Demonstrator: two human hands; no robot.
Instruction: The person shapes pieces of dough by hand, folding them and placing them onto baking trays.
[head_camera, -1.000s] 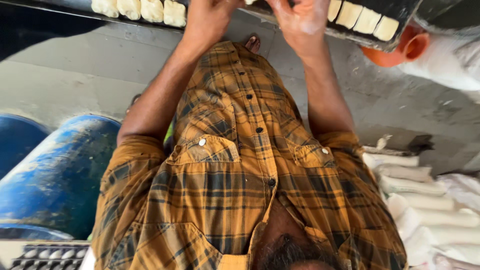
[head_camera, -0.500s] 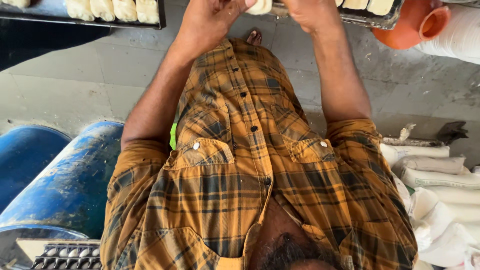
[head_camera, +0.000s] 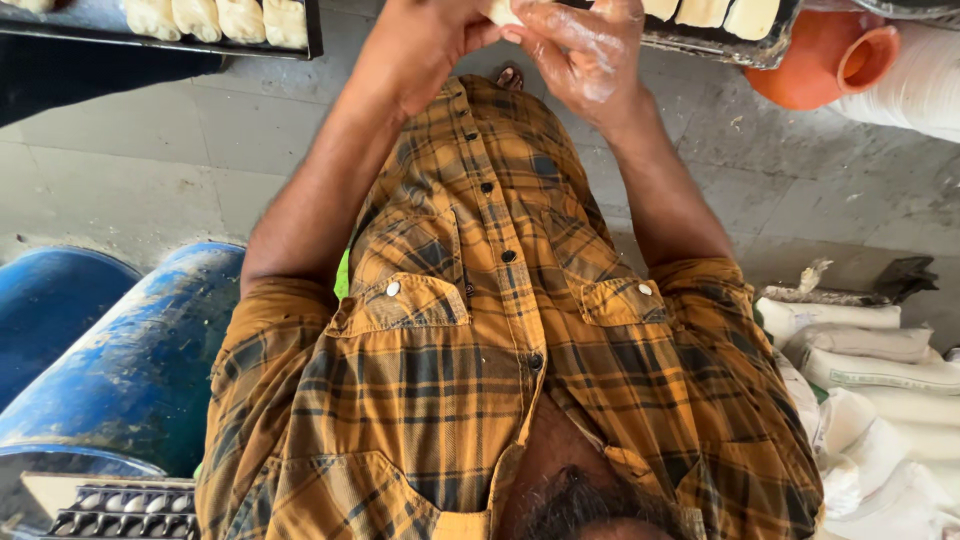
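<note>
- Standing close, I see a pale lump of dough (head_camera: 500, 12) at the very top edge of the view, pinched between the two hands just above the collar of the orange plaid shirt (head_camera: 500, 330); only a small soft, off-white corner of it shows, the rest cut off by the frame or hidden by fingers.
- Behind the hands runs a dark tray (head_camera: 715, 45) carrying pale, rounded blocks of the same dough in a row, and a second tray (head_camera: 312, 30) to the side holds four more.
- Compared with half a second ago, the hands have come closer together and sit slightly lower in view, the dough lump now shows between them, and the orange clay pot (head_camera: 810, 60) has slid further into the picture.
- The left hand (head_camera: 425, 40) is curled shut around the lump's near side, its fingers hidden beyond the wrist, so how tightly it grips I cannot tell.
- The right hand (head_camera: 585, 55), dusted white with flour, has its fingers bent and pressed against the dough, thumb towards the other hand.
- Off to one side stand blue drums (head_camera: 120, 350), and on the other lie stacked white sacks (head_camera: 870, 370) on the grey stone floor (head_camera: 150, 150).
</note>
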